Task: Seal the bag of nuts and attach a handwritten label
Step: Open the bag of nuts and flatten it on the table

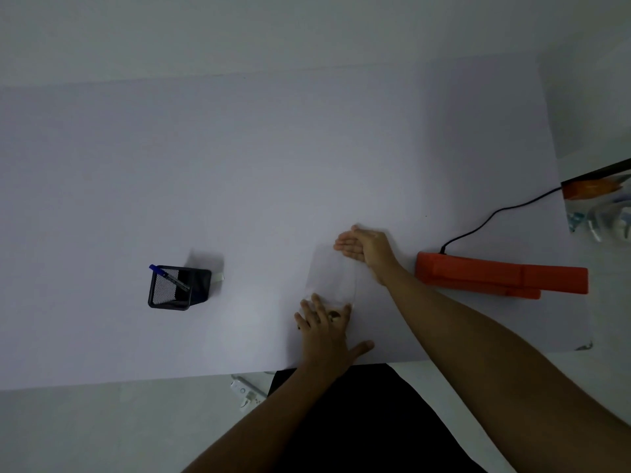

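A clear, flat plastic bag (333, 278) lies on the white tabletop (239, 165), stretched between the two hands. The left hand (322, 327) lies palm down with fingers spread on the near end of the bag, where a few small brown nuts (334, 315) show between its fingers. The right hand (363, 245) rests on the far end of the bag, set on its edge with the fingers held straight and together, pressing on the plastic. Neither hand is closed around anything; both are open and laid flat against the bag, well apart from each other. Just to the right of the right hand lies a long orange bar-shaped heat sealer (502, 274), with a black cord (491, 216) running from its far end away to the right. Well to the left of the left hand stands a black square wire-mesh pen holder (174, 288), which contains a pen with a blue cap (169, 277) leaning inside it. A small pale object behind the holder is too little seen to identify.
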